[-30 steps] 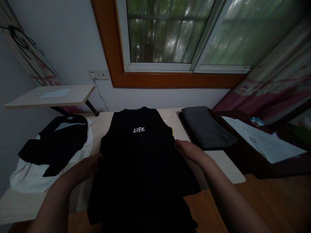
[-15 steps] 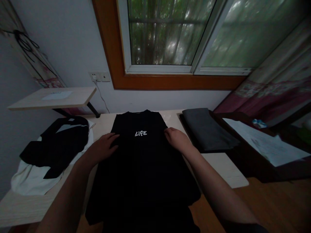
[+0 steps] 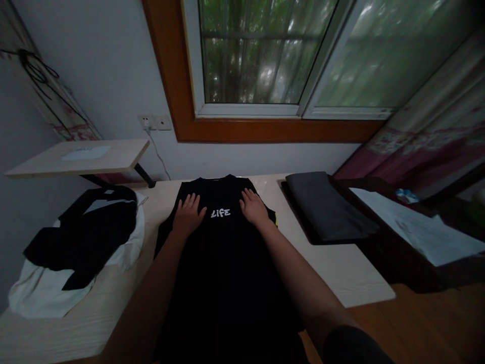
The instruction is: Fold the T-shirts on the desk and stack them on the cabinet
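A black T-shirt (image 3: 223, 253) with small white lettering lies spread on the pale wooden table (image 3: 344, 273), its collar toward the wall. My left hand (image 3: 188, 213) rests flat on its upper left part, fingers apart and pointing to the collar. Flat on the upper right part lies my right hand (image 3: 254, 206), its fingers also stretched out. The lettering sits between the two hands. A bit of yellow shows at the shirt's right edge beside my right wrist. The shirt's lower end merges with dark cloth near my body.
At the left, black clothing (image 3: 102, 227) lies on a white garment (image 3: 45, 293), below a small raised shelf (image 3: 79, 156). Folded dark grey cloth (image 3: 326, 207) lies on the right, near a paper sheet (image 3: 413, 222). A plugged-in cord (image 3: 159, 154) hangs down the wall behind.
Both hands have moved from the shirt's side edges inward onto its upper front, and now lie flat. The sides of the shirt now lie closer in, making it narrower.
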`<action>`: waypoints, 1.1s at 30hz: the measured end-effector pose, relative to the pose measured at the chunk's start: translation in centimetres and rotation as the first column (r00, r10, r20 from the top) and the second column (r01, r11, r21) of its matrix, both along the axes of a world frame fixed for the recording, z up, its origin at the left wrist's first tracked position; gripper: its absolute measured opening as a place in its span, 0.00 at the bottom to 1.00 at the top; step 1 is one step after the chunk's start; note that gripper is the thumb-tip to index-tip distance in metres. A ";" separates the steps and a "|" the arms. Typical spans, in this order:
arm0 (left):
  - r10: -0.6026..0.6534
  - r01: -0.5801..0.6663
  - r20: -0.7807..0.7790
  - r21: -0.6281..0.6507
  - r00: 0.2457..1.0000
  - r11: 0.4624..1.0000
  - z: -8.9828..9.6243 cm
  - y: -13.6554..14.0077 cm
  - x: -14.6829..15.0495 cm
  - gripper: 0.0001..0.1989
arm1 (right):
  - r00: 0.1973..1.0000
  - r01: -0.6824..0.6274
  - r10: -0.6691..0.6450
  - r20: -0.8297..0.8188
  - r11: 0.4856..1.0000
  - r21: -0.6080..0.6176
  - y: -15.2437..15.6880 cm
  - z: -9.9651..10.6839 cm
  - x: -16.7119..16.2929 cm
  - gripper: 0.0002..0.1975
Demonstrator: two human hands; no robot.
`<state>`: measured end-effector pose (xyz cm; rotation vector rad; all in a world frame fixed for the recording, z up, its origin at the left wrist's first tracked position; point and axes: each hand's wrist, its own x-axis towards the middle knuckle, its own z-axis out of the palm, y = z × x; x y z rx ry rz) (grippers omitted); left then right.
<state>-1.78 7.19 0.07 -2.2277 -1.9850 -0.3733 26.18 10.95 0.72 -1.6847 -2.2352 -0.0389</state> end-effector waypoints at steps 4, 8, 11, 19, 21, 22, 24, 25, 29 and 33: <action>-0.023 0.023 -0.027 0.017 0.999 1.000 0.0 -1.1 -0.6 0.31 | 1.000 0.023 -0.024 0.019 1.000 0.016 -0.5 -0.3 0.3 0.26; -0.024 0.023 -0.030 -0.023 0.999 0.999 0.4 -2.1 -0.8 0.31 | 1.000 0.007 -0.007 0.007 1.000 0.023 -1.5 -0.4 0.5 0.25; -0.030 0.029 -0.019 -0.046 0.999 0.999 0.8 -2.9 -0.7 0.31 | 1.000 0.006 -0.006 -0.010 0.999 0.037 -2.4 -0.4 0.8 0.25; -0.022 0.020 -0.030 -0.067 0.999 0.998 0.9 -4.3 -0.5 0.31 | 1.000 -0.001 0.001 -0.014 1.000 0.000 -3.7 0.0 1.0 0.25; -0.017 0.014 -0.039 -0.071 0.999 0.997 0.9 -4.3 -0.5 0.31 | 1.000 -0.002 0.002 -0.016 1.000 0.002 -3.8 0.0 1.0 0.25; -0.014 0.011 -0.042 -0.075 0.999 0.997 0.9 -4.3 -0.5 0.31 | 1.000 0.000 0.000 -0.016 1.000 0.006 -3.8 -0.1 1.0 0.25; -0.012 0.008 -0.042 -0.082 0.999 0.997 0.9 -4.3 -0.5 0.31 | 1.000 0.005 -0.004 -0.014 1.000 0.014 -3.8 -0.1 0.9 0.25; -0.011 0.008 -0.041 -0.083 0.999 0.997 0.9 -4.3 -0.5 0.31 | 1.000 0.006 -0.006 -0.012 1.000 0.015 -3.9 0.0 0.9 0.25; -0.015 0.013 -0.029 -0.081 0.999 0.997 0.9 -4.3 -0.4 0.31 | 1.000 0.003 -0.003 -0.007 1.000 0.001 -3.9 0.1 0.9 0.25; -0.013 0.011 -0.021 -0.093 1.000 0.996 0.9 -4.4 -0.4 0.31 | 1.000 0.008 -0.008 -0.013 1.000 0.007 -3.7 0.0 0.9 0.25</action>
